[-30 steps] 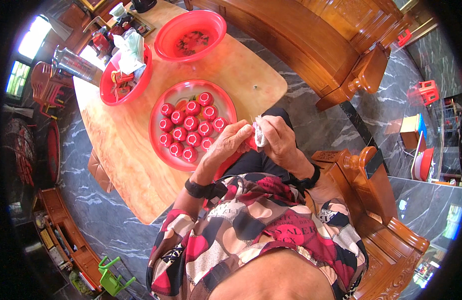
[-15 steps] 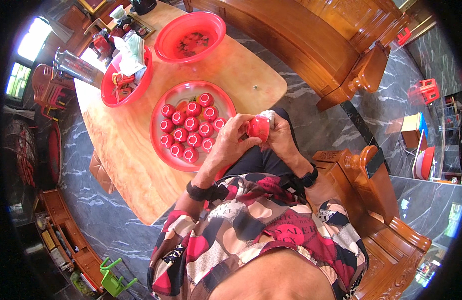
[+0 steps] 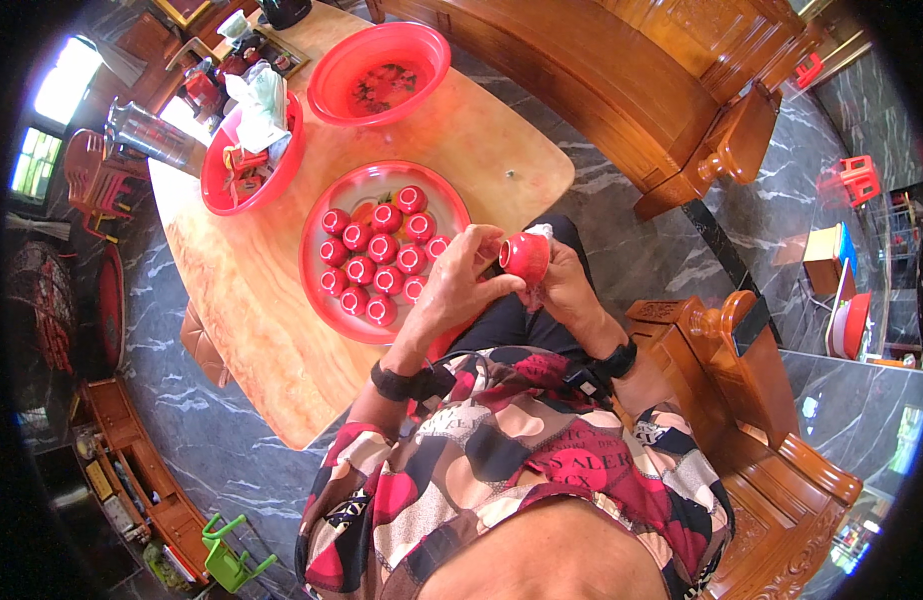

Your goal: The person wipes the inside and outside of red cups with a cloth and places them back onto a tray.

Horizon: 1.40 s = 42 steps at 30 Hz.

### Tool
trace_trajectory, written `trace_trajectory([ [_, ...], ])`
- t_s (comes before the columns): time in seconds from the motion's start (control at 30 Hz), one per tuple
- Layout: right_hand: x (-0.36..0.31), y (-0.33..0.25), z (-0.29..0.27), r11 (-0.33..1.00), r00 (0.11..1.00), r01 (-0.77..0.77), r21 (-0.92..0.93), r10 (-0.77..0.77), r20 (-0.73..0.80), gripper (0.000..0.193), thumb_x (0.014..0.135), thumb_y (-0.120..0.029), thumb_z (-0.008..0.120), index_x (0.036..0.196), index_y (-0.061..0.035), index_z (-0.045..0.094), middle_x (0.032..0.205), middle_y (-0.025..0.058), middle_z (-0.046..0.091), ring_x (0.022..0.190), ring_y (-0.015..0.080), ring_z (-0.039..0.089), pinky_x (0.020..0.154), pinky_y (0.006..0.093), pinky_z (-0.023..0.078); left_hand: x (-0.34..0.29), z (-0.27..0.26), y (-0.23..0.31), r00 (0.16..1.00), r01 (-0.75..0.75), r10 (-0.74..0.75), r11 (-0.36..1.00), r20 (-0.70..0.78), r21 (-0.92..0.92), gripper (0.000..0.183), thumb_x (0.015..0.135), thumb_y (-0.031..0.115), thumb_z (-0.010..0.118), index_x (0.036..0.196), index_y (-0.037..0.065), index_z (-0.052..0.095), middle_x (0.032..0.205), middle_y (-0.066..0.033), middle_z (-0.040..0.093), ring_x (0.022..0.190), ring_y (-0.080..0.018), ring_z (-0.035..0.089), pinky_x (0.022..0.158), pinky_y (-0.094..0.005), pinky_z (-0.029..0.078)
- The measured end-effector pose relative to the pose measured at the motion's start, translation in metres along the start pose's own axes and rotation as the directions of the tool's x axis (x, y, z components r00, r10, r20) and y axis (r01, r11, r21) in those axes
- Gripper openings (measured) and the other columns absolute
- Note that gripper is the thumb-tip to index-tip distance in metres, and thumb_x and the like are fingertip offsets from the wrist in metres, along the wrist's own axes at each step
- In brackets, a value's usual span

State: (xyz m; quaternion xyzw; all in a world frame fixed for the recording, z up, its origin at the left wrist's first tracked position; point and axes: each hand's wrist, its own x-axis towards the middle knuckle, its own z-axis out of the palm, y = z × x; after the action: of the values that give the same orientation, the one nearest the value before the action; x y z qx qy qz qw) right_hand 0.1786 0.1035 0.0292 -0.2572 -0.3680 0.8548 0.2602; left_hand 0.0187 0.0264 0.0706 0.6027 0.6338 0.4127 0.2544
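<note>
A small red cup is tilted on its side above my lap, its foot ring turned toward my left hand. My right hand holds it, with a white cloth bunched at the cup's mouth side. My left hand is beside the cup's foot, thumb and fingers apart; its thumb tip is close to the cup's lower side, and I cannot tell if it touches. Several similar red cups stand upside down on a round red-rimmed tray, left of my hands; my left hand overlaps its right side.
On the wooden table are a red basin with water and a red bucket holding a white bag and scraps. A glass pitcher stands at the far left edge. Wooden benches lie beyond and to the right.
The red cup has moved slightly right and tilted in my right hand. My left hand's fingers have loosened from around it. The tray and its cups are unchanged.
</note>
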Motion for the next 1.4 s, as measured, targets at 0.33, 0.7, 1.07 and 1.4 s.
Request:
trace_trajectory([
  [0.33,-0.004,-0.008,0.008,0.599,0.858,0.39,-0.7,-0.512,0.04,0.018,0.092,-0.019,0.061,0.099,-0.0037,0.056,0.078,0.0009,0.057,0.063,0.0057,0.053,0.052,0.0235,0.043,0.001,0.014,-0.02,0.98,0.178,-0.108,0.851,0.169,-0.494,0.04,0.088,0.031,0.067,0.103,-0.004,0.054,0.085,-0.0074,0.063,0.08,-0.01,0.059,0.069,-0.0273,0.05],
  [0.7,-0.003,-0.033,0.024,0.003,0.666,0.559,-0.829,-0.596,0.447,0.049,0.066,0.001,0.069,0.112,-0.0012,0.054,0.098,0.0155,0.057,0.087,0.0333,0.06,0.075,0.0359,0.05,-0.004,0.011,-0.033,0.878,0.466,-0.241,0.631,0.414,-0.621,0.039,0.099,0.037,0.043,0.089,0.003,0.059,0.073,0.0019,0.057,0.062,-0.0066,0.052,0.057,-0.0217,0.042],
  [1.07,0.004,-0.019,0.018,0.369,0.742,0.525,-0.767,-0.639,0.201,0.024,0.081,-0.003,0.064,0.104,-0.0015,0.056,0.089,0.0118,0.058,0.078,0.0211,0.059,0.069,0.0297,0.048,-0.004,0.011,-0.012,0.953,0.302,-0.191,0.64,0.234,-0.707,0.027,0.094,0.028,0.056,0.101,0.002,0.057,0.084,0.0005,0.059,0.078,-0.0055,0.054,0.07,-0.0228,0.046],
  [1.4,0.003,-0.006,0.007,0.869,0.942,0.289,-0.403,-0.332,-0.041,0.012,0.09,-0.014,0.063,0.095,-0.0047,0.059,0.08,-0.0018,0.059,0.066,0.0051,0.053,0.059,0.0206,0.045,-0.003,0.008,-0.006,0.999,-0.035,0.034,0.981,-0.009,-0.191,0.048,0.075,0.014,0.076,0.117,0.002,0.055,0.102,-0.0094,0.061,0.091,-0.0187,0.06,0.081,-0.0311,0.049],
])
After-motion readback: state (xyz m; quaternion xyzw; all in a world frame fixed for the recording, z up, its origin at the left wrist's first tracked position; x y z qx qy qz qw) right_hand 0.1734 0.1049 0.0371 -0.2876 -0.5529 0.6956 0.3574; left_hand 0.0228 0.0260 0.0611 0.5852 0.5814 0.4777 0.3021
